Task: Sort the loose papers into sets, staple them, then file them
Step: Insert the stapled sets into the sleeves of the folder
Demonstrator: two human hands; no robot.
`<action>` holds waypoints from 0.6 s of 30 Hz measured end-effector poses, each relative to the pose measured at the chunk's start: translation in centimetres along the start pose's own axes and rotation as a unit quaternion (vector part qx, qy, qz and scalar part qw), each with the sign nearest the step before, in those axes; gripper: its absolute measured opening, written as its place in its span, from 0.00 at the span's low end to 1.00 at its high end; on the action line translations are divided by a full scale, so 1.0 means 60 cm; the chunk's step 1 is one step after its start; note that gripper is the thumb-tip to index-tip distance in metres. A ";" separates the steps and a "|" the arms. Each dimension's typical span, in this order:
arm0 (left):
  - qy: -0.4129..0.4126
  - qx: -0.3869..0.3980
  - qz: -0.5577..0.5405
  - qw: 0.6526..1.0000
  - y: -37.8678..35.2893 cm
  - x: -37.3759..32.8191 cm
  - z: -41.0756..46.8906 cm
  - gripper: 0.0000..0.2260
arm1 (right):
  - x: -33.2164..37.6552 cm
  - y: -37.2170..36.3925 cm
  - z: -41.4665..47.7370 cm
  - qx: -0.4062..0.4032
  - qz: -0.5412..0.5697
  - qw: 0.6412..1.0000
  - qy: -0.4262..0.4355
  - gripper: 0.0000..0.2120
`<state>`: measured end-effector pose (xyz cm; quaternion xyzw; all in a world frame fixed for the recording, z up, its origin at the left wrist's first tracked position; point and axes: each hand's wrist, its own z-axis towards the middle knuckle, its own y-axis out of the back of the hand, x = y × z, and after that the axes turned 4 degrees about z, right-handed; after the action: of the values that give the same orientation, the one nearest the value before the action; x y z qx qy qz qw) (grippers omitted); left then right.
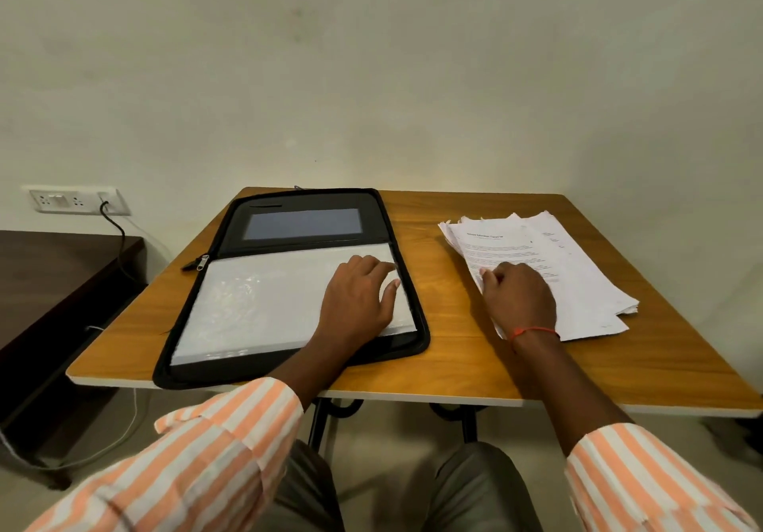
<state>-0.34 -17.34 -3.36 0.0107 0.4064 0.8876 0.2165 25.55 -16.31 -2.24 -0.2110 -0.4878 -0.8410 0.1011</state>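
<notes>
Far left, a white wall socket plate with a black cable plugged in sits above a dark brown low side table. On the left half of the light wooden table lies a black zip-around fabric folder, open flat, its stack of clear plastic sleeves facing up and apparently unfilled. The left hand rests on the sleeves by their right edge, fingers spread and relaxed, gripping nothing.

To the right, well apart from the folder, the right hand sits on the near left part of a fanned, uneven pile of white printed papers. Its fingers are curled under, and I cannot tell whether they pinch a sheet or only press on the pile.

The task looks barely begun. The papers are still one loose heap, not yet split into sets. No stapler is in view, and nothing appears to be filed. Sorting, stapling and filing all remain.
</notes>
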 end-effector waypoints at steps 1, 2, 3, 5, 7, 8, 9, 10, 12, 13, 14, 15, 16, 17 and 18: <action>0.004 0.014 -0.037 0.999 0.006 -0.024 0.009 0.13 | -0.015 0.008 0.014 -0.010 -0.018 1.000 -0.014 0.20; 0.021 0.038 -0.083 0.996 0.010 -0.053 0.019 0.13 | -0.032 0.016 0.029 -0.004 -0.042 0.998 -0.036 0.21; 0.052 0.069 -0.135 0.987 0.011 -0.085 0.028 0.14 | -0.050 0.025 0.045 0.014 -0.067 0.996 -0.062 0.22; 0.149 0.150 -0.255 0.943 0.000 -0.144 0.046 0.15 | -0.084 0.037 0.072 0.062 -0.101 0.987 -0.112 0.26; 0.240 0.213 -0.379 0.868 -0.028 -0.187 0.061 0.14 | -0.115 0.041 0.090 0.103 -0.116 0.977 -0.143 0.31; 0.265 0.229 -0.416 0.839 -0.046 -0.202 0.067 0.14 | -0.126 0.041 0.095 0.121 -0.118 0.974 -0.153 0.33; 0.275 0.239 -0.432 0.825 -0.063 -0.212 0.072 0.14 | -0.134 0.039 0.098 0.136 -0.116 0.971 -0.161 0.35; 0.275 0.247 -0.436 0.820 -0.077 -0.222 0.075 0.15 | -0.141 0.040 0.100 0.141 -0.112 0.969 -0.171 0.36; 0.281 0.252 -0.436 0.817 -0.096 -0.233 0.081 0.16 | -0.147 0.040 0.105 0.141 -0.107 0.968 -0.177 0.38; 0.289 0.250 -0.437 0.815 -0.104 -0.238 0.084 0.17 | -0.151 0.042 0.109 0.144 -0.105 0.968 -0.179 0.39; 0.297 0.246 -0.438 0.812 -0.110 -0.239 0.085 0.16 | -0.154 0.043 0.113 0.149 -0.102 0.967 -0.181 0.40; 0.305 0.244 -0.441 0.808 -0.115 -0.240 0.085 0.16 | -0.159 0.044 0.118 0.153 -0.100 0.966 -0.183 0.40; 0.310 0.245 -0.444 0.804 -0.120 -0.240 0.086 0.16 | -0.164 0.045 0.123 0.156 -0.101 0.965 -0.185 0.41; 0.313 0.246 -0.445 0.802 -0.123 -0.239 0.084 0.16 | -0.169 0.045 0.126 0.156 -0.103 0.965 -0.185 0.41; 0.314 0.246 -0.444 0.802 -0.127 -0.237 0.084 0.16 | -0.171 0.047 0.130 0.152 -0.106 0.965 -0.185 0.41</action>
<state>16.40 -14.90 -3.31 -0.3978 0.6174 0.5188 0.4376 37.76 -11.35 -1.33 -0.2924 -0.6395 -0.7093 -0.0496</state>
